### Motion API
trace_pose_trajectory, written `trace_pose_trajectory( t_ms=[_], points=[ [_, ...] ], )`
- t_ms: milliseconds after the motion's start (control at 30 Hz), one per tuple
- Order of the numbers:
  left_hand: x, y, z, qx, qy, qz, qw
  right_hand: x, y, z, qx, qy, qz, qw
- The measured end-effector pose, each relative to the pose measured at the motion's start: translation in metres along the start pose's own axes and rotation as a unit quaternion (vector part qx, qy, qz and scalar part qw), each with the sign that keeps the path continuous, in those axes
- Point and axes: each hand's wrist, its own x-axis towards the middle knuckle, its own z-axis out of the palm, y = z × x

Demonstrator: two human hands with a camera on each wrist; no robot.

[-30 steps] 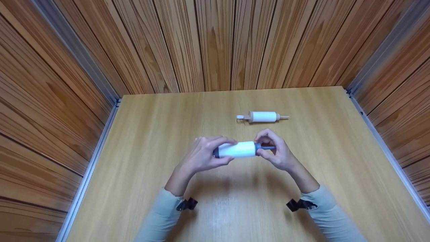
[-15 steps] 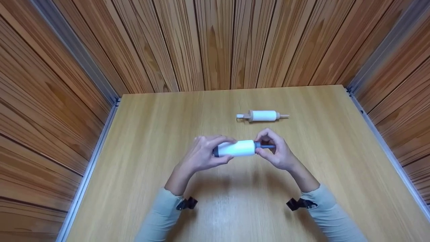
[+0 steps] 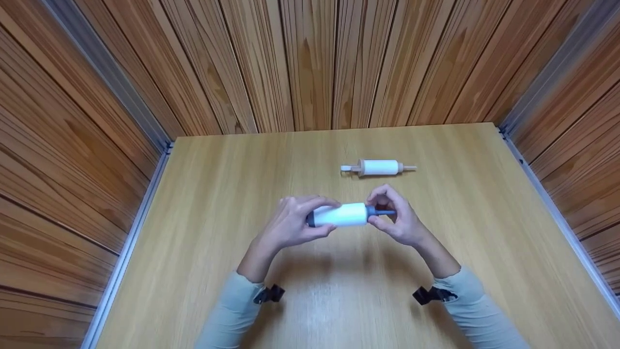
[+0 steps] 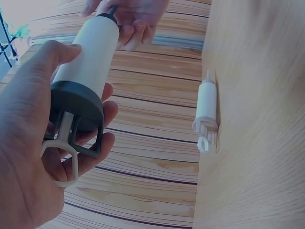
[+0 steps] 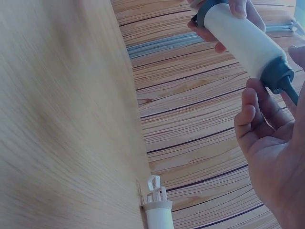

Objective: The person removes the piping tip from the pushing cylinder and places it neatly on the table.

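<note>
A white cylinder (image 3: pixel 346 214) with dark end caps is held level above the table between both hands. The left hand (image 3: pixel 295 220) grips its left end, thumb and fingers round the body. In the left wrist view the dark cap (image 4: pixel 77 102) carries dark loops and a pale ring handle (image 4: pixel 71 162) beside the palm. At the other end the right hand (image 3: pixel 397 218) pinches the blue-grey nozzle cap (image 3: pixel 371 211) with thumb and forefinger. In the right wrist view the thin nozzle (image 5: pixel 288 89) points toward the palm, its tip hidden.
Behind the hands, a second white cylinder (image 3: pixel 380 167) with beige ends lies on the wooden table (image 3: pixel 218 194), its ring end to the left. Wood-panelled walls (image 3: pixel 310 63) and metal rails (image 3: pixel 131 228) border the table. A dark device (image 3: pixel 270 293) is strapped at each wrist.
The cylinder and the right-hand fingers have shifted very slightly left. Both hands keep their hold, and the second cylinder stays where it was.
</note>
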Motion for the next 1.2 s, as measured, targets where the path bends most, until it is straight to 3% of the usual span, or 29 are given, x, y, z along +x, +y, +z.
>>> trace_pose_trajectory(
  t_ms=[767,1200],
  points=[
    [-0.0009,0.0002,0.0009,-0.004,0.001,0.001,1.0,-0.0012,0.0015,0.0014,0.024,-0.005,-0.025,0.9994],
    [-0.0001,0.0006,0.0013,-0.005,-0.005,-0.01,0.9999,-0.0001,-0.0001,0.0001,0.011,-0.007,0.004,0.9999]
  ],
)
